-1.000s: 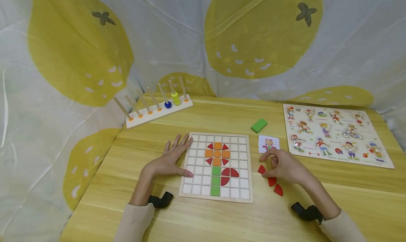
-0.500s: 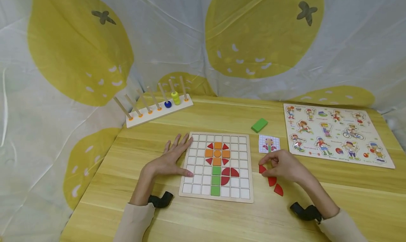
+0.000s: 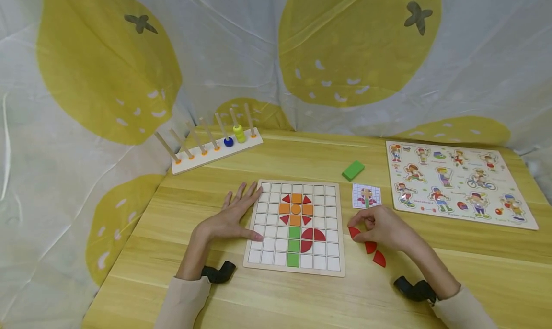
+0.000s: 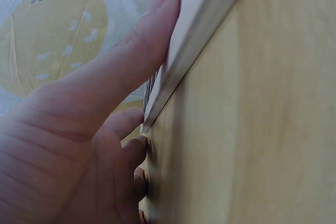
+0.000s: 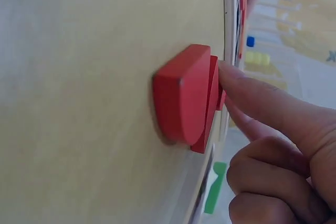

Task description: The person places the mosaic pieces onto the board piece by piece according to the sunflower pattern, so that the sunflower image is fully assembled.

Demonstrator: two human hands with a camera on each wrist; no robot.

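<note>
A wooden grid board (image 3: 340, 252) lies on the table with orange, green and red pieces set in its squares. My left hand (image 3: 230, 222) rests at its left edge with fingers spread, the thumb over the rim in the left wrist view. To the right of the board, my right hand (image 3: 384, 228) pinches a red quarter-circle block (image 3: 353, 232) between thumb and forefinger, its other fingers curled. Two more red quarter-circle blocks lie beside it, the nearest one (image 5: 191, 95) large in the right wrist view. A printed pattern card (image 3: 366, 195) sits just beyond the right hand.
A green block (image 3: 353, 170) lies behind the card. At the right is a picture puzzle board (image 3: 463, 185) with cartoon children. A peg stand (image 3: 194, 164) with blue and yellow beads stands at the back left. A lemon-print cloth (image 3: 241, 41) hangs behind the table.
My right hand has closed on the farthest red quarter-circle block and shifted it slightly left, towards the board. The left hand stays where it was.
</note>
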